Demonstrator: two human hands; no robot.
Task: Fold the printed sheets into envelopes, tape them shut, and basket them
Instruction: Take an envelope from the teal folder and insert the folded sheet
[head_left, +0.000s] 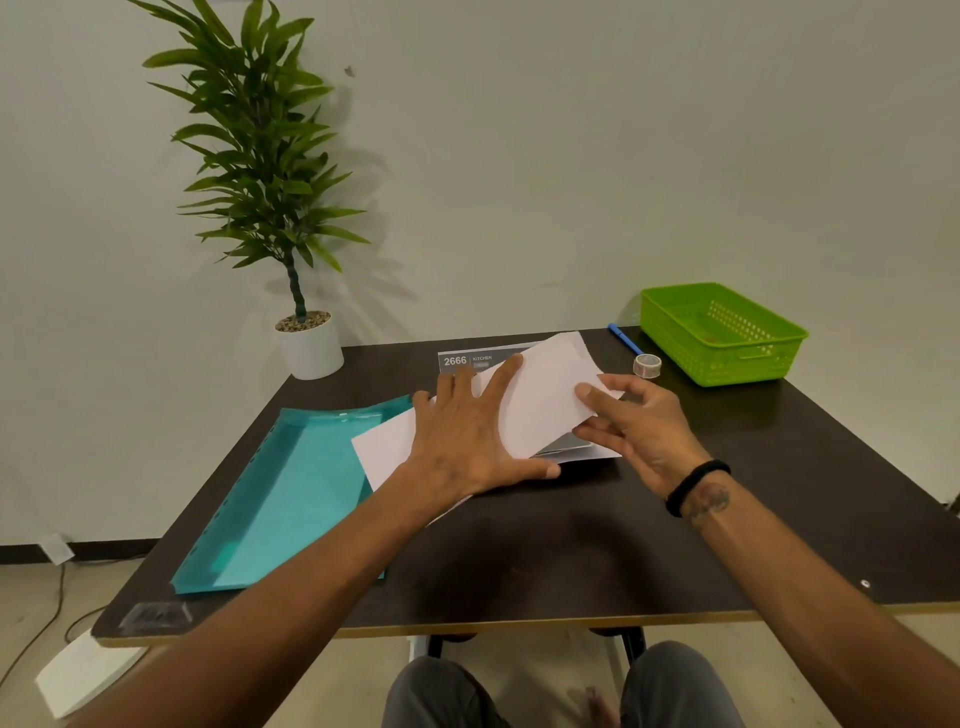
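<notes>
A white sheet (540, 400) lies blank side up at the middle of the dark table (571, 545), its right part lifted and curling over. My left hand (467, 441) presses flat on the sheet with fingers spread. My right hand (639, 431) pinches the sheet's raised right edge between thumb and fingers. Beneath it lies a printed sheet (462, 359) marked "2666 KITCHEN", mostly covered. A roll of clear tape (647, 365) sits at the back right, just left of the green basket (722, 332), which looks empty.
A teal plastic folder (280, 499) lies on the table's left half, touching the sheet's left corner. A blue pen (626, 339) lies beside the basket. A potted plant (306, 343) stands on the floor behind the table's back left corner. My knees show under the front edge.
</notes>
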